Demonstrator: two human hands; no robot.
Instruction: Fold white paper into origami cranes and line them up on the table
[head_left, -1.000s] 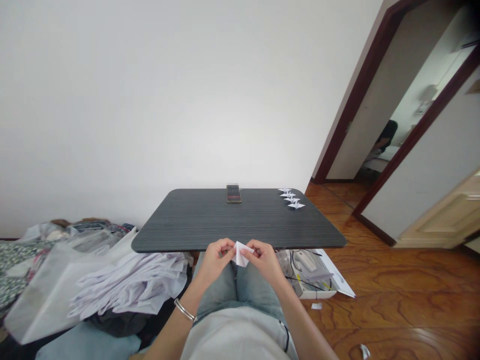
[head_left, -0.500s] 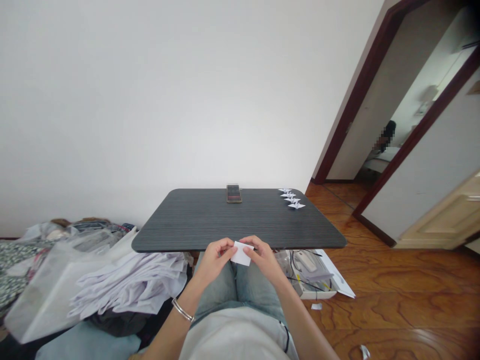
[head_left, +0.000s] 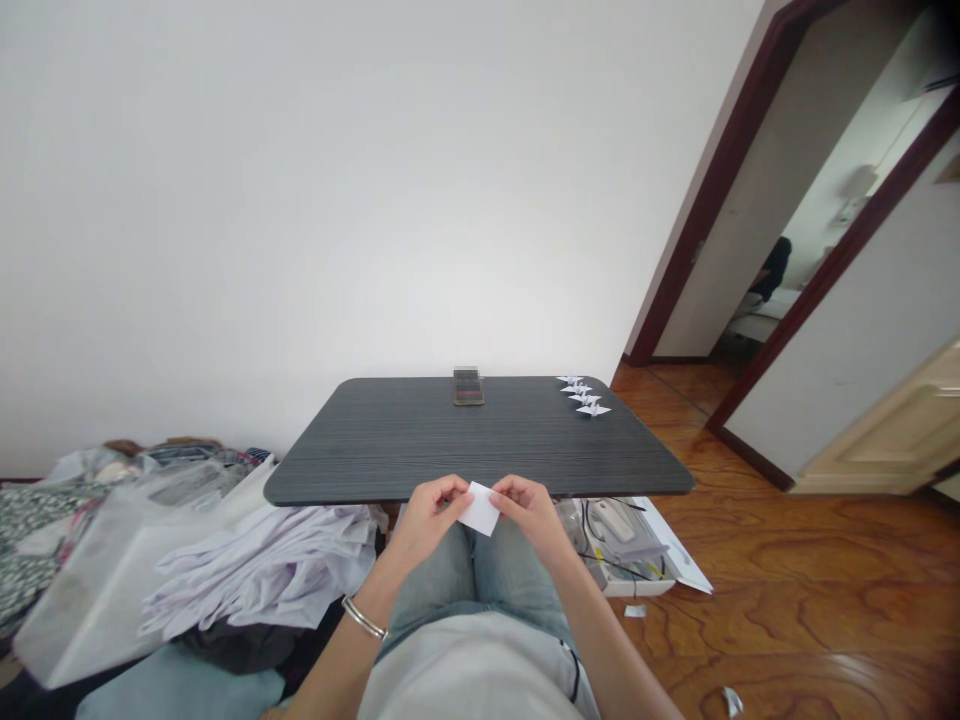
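Observation:
A small folded piece of white paper (head_left: 480, 510) is pinched between both hands, just in front of the near edge of a dark grey table (head_left: 420, 450). My left hand (head_left: 427, 518) grips its left edge with closed fingers; a silver bracelet sits on that wrist. My right hand (head_left: 532, 512) pinches the paper's top right corner. Both hands hover over my lap in light jeans. Several small folded white paper figures (head_left: 585, 396) stand in a row at the table's far right.
A phone (head_left: 467, 386) stands propped at the table's far edge by the white wall. Crumpled white paper and plastic bags (head_left: 225, 565) pile up at left. An open white box with cables (head_left: 630, 545) lies on the wooden floor at right. A doorway opens beyond.
The paper went from a loose, pointed shape to a flat, small rectangle between my fingers. My hands have stayed in the same spot.

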